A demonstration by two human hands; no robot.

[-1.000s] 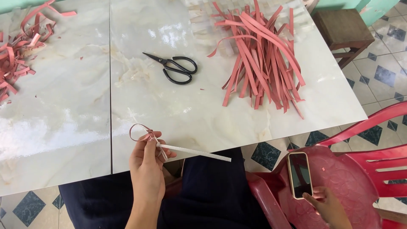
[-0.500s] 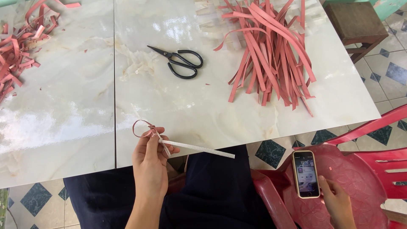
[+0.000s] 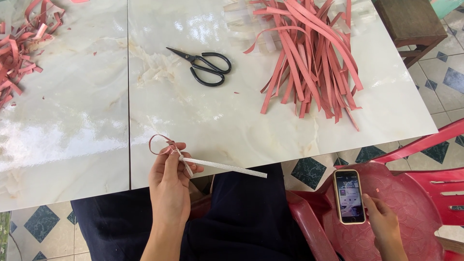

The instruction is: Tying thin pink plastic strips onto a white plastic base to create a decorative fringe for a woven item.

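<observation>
The fingers (image 3: 175, 153) of the left hand (image 3: 169, 186) are closing around one short pink strip (image 3: 159, 141) curled into a loop, together with one white woven strip (image 3: 227, 167). Both are being pinched at the point where they cross, at the near edge of the counter (image 3: 232, 130). The loop is lying on the counter surface just beyond the fingertips; the white strip is jutting out past the counter edge, over the person's dark-clothed lap.

The right hand (image 3: 384, 222) is resting on one red plastic chair (image 3: 386, 193), well apart from the scissors and off the counter. Its thumb is touching one phone (image 3: 349, 195) with a lit screen lying on the seat; whether the remaining fingers are curling under it cannot be told.

One pair of black scissors (image 3: 205, 65) is lying shut on the counter, beyond the left hand, untouched. To the right of the scissors, one large heap of long pink strips (image 3: 314, 53) is spreading across the counter; individual strips are too many and too overlapped to count. Far to the left of the scissors, one smaller pile of curled pink offcuts (image 3: 21, 48) is sitting at the counter's edge. One brown wooden stool (image 3: 411, 21) is standing on the tiled floor beyond the heap.
</observation>
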